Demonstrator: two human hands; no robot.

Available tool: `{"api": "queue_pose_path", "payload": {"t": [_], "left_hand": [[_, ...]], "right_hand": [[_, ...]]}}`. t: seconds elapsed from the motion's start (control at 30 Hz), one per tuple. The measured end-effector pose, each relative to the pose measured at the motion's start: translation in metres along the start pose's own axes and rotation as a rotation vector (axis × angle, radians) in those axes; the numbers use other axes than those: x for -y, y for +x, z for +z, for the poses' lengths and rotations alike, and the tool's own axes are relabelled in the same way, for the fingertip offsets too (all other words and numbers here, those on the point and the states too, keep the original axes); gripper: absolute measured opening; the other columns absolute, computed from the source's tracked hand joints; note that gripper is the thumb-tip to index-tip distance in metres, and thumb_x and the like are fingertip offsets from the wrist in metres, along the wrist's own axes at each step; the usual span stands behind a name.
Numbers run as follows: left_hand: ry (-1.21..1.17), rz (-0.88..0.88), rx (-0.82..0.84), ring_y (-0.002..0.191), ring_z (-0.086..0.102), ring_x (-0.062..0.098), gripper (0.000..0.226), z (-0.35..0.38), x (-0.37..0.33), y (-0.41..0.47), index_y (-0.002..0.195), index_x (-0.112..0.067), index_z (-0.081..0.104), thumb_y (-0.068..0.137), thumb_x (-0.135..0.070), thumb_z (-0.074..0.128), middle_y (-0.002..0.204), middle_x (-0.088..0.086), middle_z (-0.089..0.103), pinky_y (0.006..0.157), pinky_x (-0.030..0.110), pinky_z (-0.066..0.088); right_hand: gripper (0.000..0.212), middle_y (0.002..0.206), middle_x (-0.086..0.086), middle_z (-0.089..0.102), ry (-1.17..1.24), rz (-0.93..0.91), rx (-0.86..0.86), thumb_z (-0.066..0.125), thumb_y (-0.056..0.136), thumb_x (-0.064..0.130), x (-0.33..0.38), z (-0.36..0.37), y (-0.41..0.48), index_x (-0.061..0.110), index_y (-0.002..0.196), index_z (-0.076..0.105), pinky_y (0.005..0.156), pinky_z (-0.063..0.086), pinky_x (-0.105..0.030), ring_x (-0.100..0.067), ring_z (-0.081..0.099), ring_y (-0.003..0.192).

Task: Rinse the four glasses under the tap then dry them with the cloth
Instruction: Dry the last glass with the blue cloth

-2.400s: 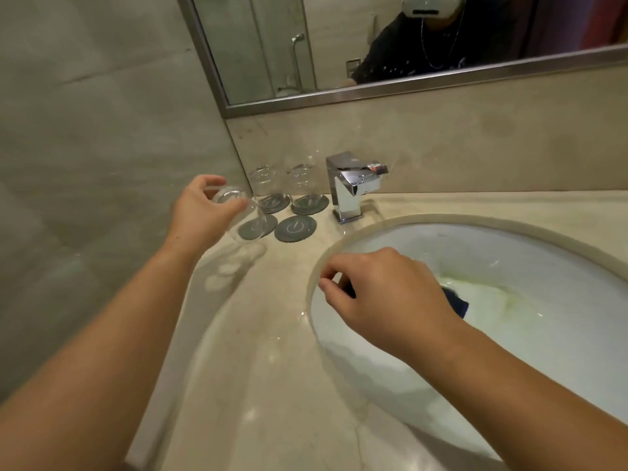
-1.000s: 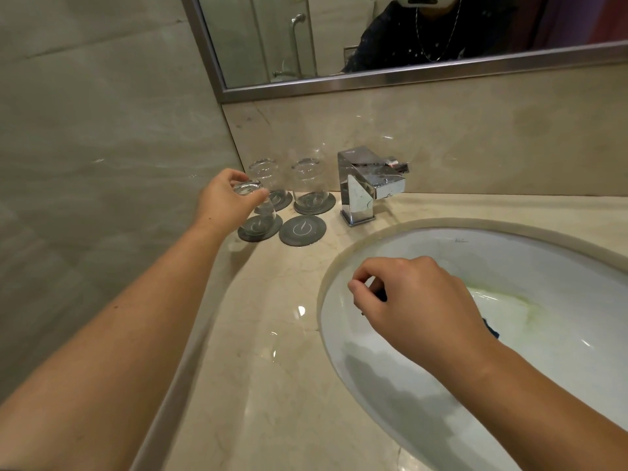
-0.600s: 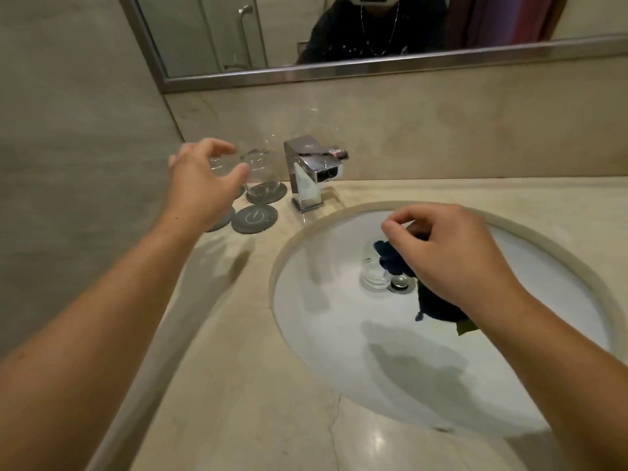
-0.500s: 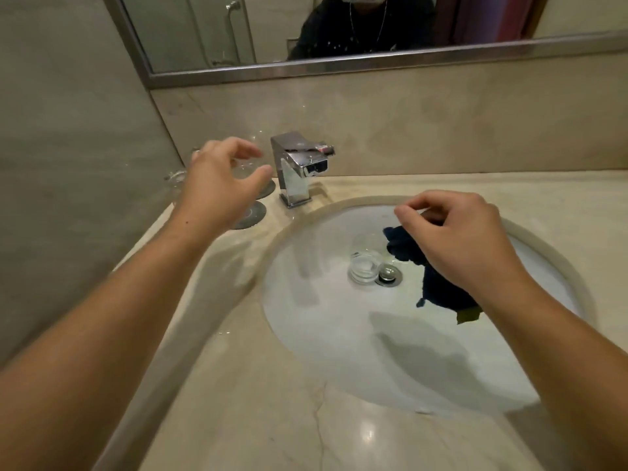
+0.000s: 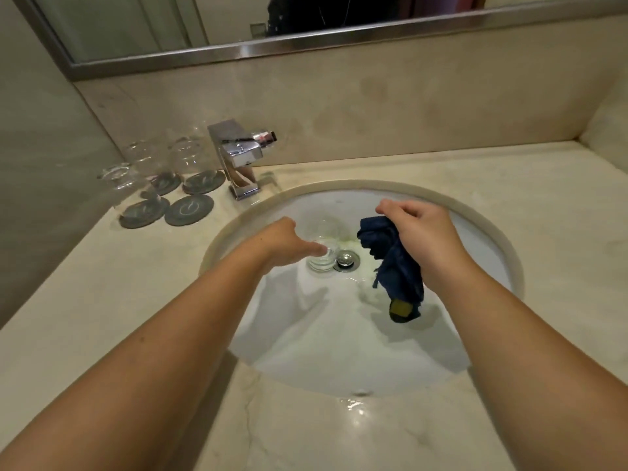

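Your counter [image 5: 102, 317] fills most of the frame, its lower and left edges cut off, and your two forearms run in from the bottom corners. The one sink [image 5: 339, 351] sits in the middle of the picture; its near wall falls out of sight under the rim. Along the top, the mirror [image 5: 153, 25] is cropped, showing only a dark torso and no more of you.

Your right hand [image 5: 428, 243], right of center, is clenched around the single dark blue cloth [image 5: 394, 270], which hangs bunched below the fist over the basin, a yellowish patch at its lowest corner. How the fingers sit underneath is hidden by the back of the hand.

Your left hand [image 5: 289, 248], just left of center, reaches down into the basin with its fingertips [image 5: 319, 249] at the rim of the glass in the sink [image 5: 321, 258]. You cannot tell whether they grip it or merely touch it; the thumb is hidden.

The one tap [image 5: 243, 158] stands at the upper left of the basin.

You can count four glasses: one in the sink, just beside the drain [image 5: 346, 260], and three on the counter [image 5: 115, 176] [image 5: 144, 158] [image 5: 187, 154] at the upper left, all transparent and faint, their outlines hard to trace against the wall.

Four round grey coasters [image 5: 189, 209] lie there; three carry glasses, the front right one is bare.
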State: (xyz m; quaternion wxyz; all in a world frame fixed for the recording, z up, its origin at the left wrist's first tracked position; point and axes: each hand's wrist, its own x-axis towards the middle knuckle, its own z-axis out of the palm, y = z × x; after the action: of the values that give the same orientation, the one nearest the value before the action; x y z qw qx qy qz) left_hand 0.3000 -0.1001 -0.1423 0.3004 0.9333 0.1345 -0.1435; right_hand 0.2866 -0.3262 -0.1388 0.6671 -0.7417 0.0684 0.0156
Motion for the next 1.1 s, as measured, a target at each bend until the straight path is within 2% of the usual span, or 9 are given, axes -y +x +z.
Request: {"api": "queue_pose_path", "payload": {"t": [0.1, 0.2, 0.33, 0.47, 0.57, 0.67, 0.77, 0.97, 1.1], "left_hand": [[0.033, -0.064, 0.062, 0.123, 0.059, 0.032, 0.109, 0.016, -0.002, 0.017, 0.162, -0.017, 0.028, 0.079, -0.06, 0.084, 0.156, 0.008, 0.048, 0.107, 0.046, 0.053], [0.022, -0.046, 0.025, 0.134, 0.052, 0.035, 0.109, 0.036, -0.004, 0.028, 0.161, -0.013, 0.025, 0.081, -0.054, 0.086, 0.16, 0.011, 0.042, 0.107, 0.042, 0.05], [-0.135, -0.027, -0.02, 0.139, 0.05, 0.033, 0.112, 0.051, 0.002, 0.038, 0.163, -0.017, 0.017, 0.082, -0.046, 0.088, 0.162, 0.009, 0.04, 0.106, 0.04, 0.046], [-0.19, 0.03, -0.084, 0.134, 0.054, 0.028, 0.103, 0.056, 0.008, 0.042, 0.161, -0.019, 0.023, 0.084, -0.041, 0.087, 0.158, 0.005, 0.045, 0.106, 0.038, 0.049], [-0.219, 0.037, -0.126, 0.122, 0.059, 0.026, 0.094, 0.059, 0.006, 0.041, 0.156, -0.019, 0.032, 0.083, -0.04, 0.088, 0.142, 0.005, 0.055, 0.097, 0.035, 0.052], [-0.196, 0.049, -0.184, 0.114, 0.061, 0.024, 0.09, 0.06, 0.002, 0.037, 0.149, -0.019, 0.041, 0.078, -0.043, 0.091, 0.129, 0.003, 0.059, 0.086, 0.031, 0.05], [-0.155, 0.106, -0.246, 0.111, 0.061, 0.022, 0.084, 0.053, -0.006, 0.027, 0.147, -0.019, 0.044, 0.08, -0.046, 0.087, 0.132, 0.003, 0.059, 0.084, 0.031, 0.05], [0.081, 0.422, -0.387, 0.121, 0.054, 0.02, 0.078, 0.026, -0.015, -0.025, 0.144, -0.024, 0.045, 0.078, -0.044, 0.083, 0.135, -0.001, 0.049, 0.095, 0.032, 0.048], [0.114, 0.525, -0.421, 0.119, 0.048, 0.014, 0.078, 0.019, -0.005, -0.059, 0.143, -0.034, 0.043, 0.076, -0.04, 0.083, 0.127, -0.01, 0.038, 0.09, 0.026, 0.04]], "right_hand": [[0.02, 0.089, -0.002, 0.083, 0.188, 0.106, 0.04, 0.072, 0.101, 0.037, -0.003, -0.002, 0.004, 0.018, 0.099, 0.08, 0.083, 0.065, -0.04, -0.02, 0.081, 0.082], [0.023, 0.085, -0.004, 0.082, 0.337, 0.185, 0.063, 0.074, 0.1, 0.036, -0.002, -0.001, 0.008, 0.013, 0.1, 0.077, 0.075, 0.064, -0.038, -0.021, 0.078, 0.076], [0.024, 0.09, -0.006, 0.077, 0.495, 0.296, 0.082, 0.072, 0.098, 0.037, -0.002, -0.001, 0.012, 0.014, 0.102, 0.076, 0.083, 0.061, -0.04, -0.025, 0.074, 0.083], [0.021, 0.095, -0.008, 0.072, 0.57, 0.333, 0.11, 0.065, 0.099, 0.033, 0.0, 0.0, 0.011, 0.014, 0.104, 0.072, 0.09, 0.059, -0.044, -0.028, 0.069, 0.088], [0.025, 0.098, -0.01, 0.071, 0.63, 0.327, 0.13, 0.061, 0.096, 0.028, 0.002, 0.0, 0.009, 0.012, 0.113, 0.07, 0.093, 0.058, -0.046, -0.03, 0.067, 0.09], [0.029, 0.093, -0.01, 0.072, 0.666, 0.308, 0.145, 0.058, 0.095, 0.024, 0.005, -0.001, 0.006, 0.011, 0.118, 0.07, 0.087, 0.058, -0.043, -0.03, 0.067, 0.086], [0.025, 0.095, -0.008, 0.075, 0.678, 0.27, 0.118, 0.059, 0.095, 0.021, 0.006, -0.002, 0.006, 0.012, 0.112, 0.073, 0.086, 0.058, -0.043, -0.03, 0.069, 0.088], [0.031, 0.105, -0.008, 0.077, 0.612, 0.115, 0.024, 0.064, 0.074, 0.025, 0.007, -0.004, 0.008, 0.018, 0.101, 0.078, 0.097, 0.059, -0.049, -0.027, 0.072, 0.098], [0.027, 0.105, -0.007, 0.077, 0.539, 0.082, 0.027, 0.063, 0.078, 0.023, 0.009, -0.002, 0.004, 0.019, 0.1, 0.079, 0.088, 0.061, -0.043, -0.026, 0.072, 0.098]]}}
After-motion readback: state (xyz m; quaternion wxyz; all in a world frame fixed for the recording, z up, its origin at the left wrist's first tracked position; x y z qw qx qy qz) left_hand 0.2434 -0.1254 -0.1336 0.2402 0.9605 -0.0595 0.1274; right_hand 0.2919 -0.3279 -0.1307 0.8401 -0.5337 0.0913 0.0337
